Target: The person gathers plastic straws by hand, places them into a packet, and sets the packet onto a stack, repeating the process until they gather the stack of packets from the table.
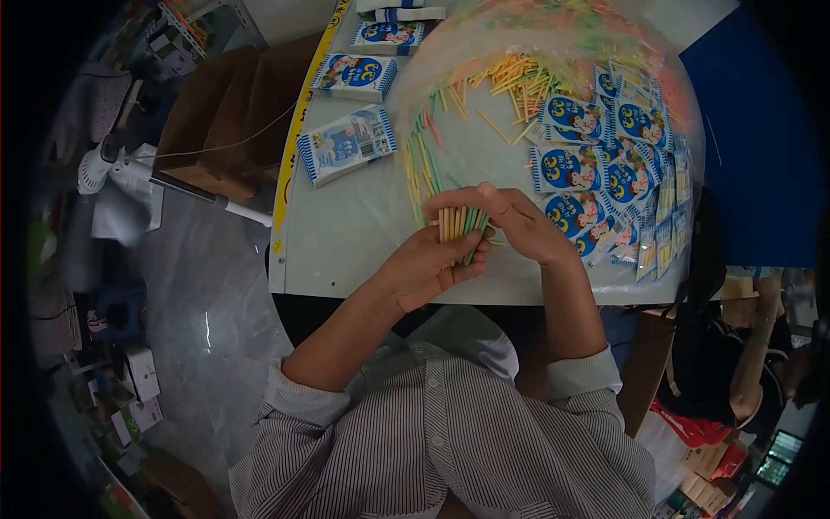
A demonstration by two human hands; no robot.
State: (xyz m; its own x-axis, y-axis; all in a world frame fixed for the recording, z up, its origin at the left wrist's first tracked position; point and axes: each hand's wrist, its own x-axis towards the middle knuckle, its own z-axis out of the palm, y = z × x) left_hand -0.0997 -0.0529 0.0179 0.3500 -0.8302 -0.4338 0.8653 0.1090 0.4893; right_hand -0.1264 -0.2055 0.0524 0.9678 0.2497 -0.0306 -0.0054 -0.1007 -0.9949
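Note:
My left hand (pixel 432 270) is closed around an upright bundle of thin coloured sticks (pixel 460 227), yellow, orange and green, above the table's front edge. Over the top ends of the bundle curls my right hand (pixel 523 227), its fingers bent across and touching the sticks. Some of its fingertips are hidden behind the bundle. Just beyond both hands lies a clear plastic bag (pixel 471 156) with loose sticks of the same kind (pixel 519 82) on it. Close to the right hand are several small blue-and-white packets (pixel 566 167), piled on the plastic.
Larger blue-and-white packs (pixel 347 145) lie along the table's left side, by a yellow edge strip (pixel 284 195). Cardboard boxes (pixel 207 121) and a white fan (pixel 108 169) stand left of the table. Another person's arm (pixel 756 350) shows at right.

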